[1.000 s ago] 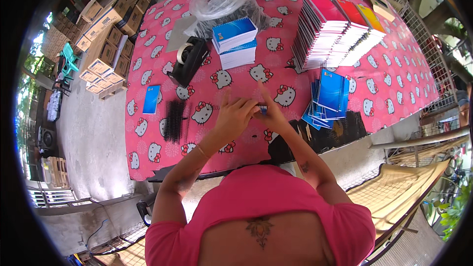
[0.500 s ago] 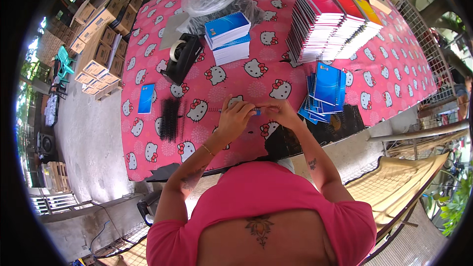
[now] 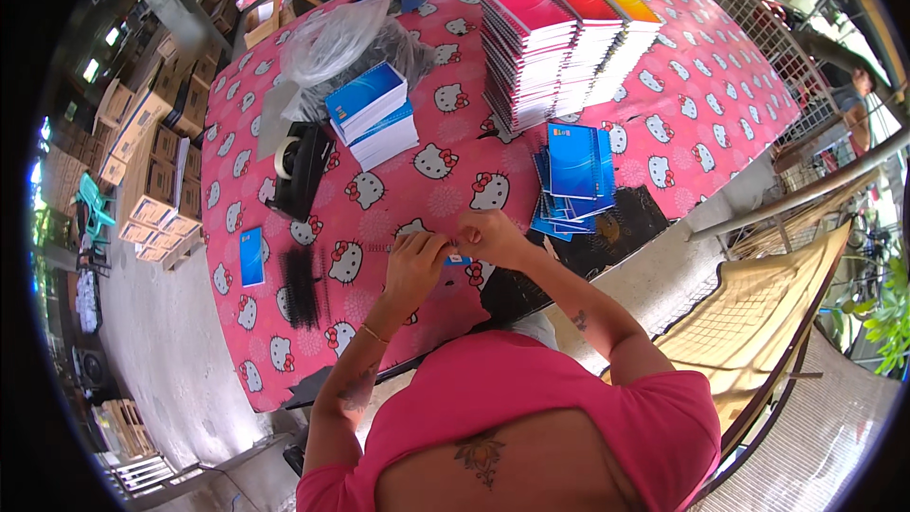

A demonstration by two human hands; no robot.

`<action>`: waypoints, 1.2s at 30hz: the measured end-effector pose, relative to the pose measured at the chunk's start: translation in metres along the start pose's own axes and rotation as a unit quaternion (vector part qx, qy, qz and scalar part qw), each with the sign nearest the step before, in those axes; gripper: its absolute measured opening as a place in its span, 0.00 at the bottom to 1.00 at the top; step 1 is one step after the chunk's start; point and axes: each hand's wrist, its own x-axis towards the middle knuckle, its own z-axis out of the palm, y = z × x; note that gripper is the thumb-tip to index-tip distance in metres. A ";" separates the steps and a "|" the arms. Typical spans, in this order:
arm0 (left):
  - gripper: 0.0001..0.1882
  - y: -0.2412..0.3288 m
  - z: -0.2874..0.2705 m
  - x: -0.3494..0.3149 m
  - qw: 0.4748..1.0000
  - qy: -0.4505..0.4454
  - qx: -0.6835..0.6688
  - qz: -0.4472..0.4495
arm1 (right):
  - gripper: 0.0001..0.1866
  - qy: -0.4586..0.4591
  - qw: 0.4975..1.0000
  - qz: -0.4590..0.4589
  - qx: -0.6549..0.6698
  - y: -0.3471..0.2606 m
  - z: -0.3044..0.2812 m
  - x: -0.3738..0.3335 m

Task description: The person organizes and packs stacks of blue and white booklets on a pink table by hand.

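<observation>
Both hands meet at the near edge of the counter (image 3: 664, 85), which has a pink cloth w/ a cat pattern. Left hand (image 3: 414, 264) and right hand (image 3: 493, 237) are pinched together on a small blue-covered notebook (image 3: 458, 259); a thin wire spiral (image 3: 379, 248) sticks out to the left of the left hand. Fingers of both hands are curled narrow on the notebook and the wire. Looks like the spiral is only partly fed into the booklet, so this piece is mid-way, not finished.

Done, judging by what lies about: tall stacks of bound notebooks (image 3: 559, 38) w/ red, yellow and blue covers at the far side, plus a shorter blue-covered stack (image 3: 372, 114) near a clear plastic bag (image 3: 341, 33).

Left to do: a fanned pile of blue booklets (image 3: 572, 180) just right of the hands, a bundle of black spirals (image 3: 301, 286) to the left, and a single blue booklet (image 3: 251, 256) further left.

Hard to make out: the notebook is mostly covered by the fingers, so can't tell how far the wire has gone in. Black tape dispenser (image 3: 301, 171) is clear enough. Dark patch at the counter edge, under the right forearm, is unclear. Another person at the far end is cut off by the frame.
</observation>
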 end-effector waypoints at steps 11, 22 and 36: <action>0.13 0.058 -0.044 0.127 0.990 0.046 -0.080 0.109 | 0.16 0.423 0.877 0.168 0.155 -0.033 -0.088 -0.034; 0.16 0.053 0.135 0.147 0.966 0.031 -0.240 0.093 | 0.44 0.213 0.829 0.346 0.385 0.089 -0.179 -0.086; 0.22 0.071 0.152 0.123 0.750 -0.084 -0.611 -0.239 | 0.62 0.115 0.835 0.371 0.389 0.077 -0.171 -0.064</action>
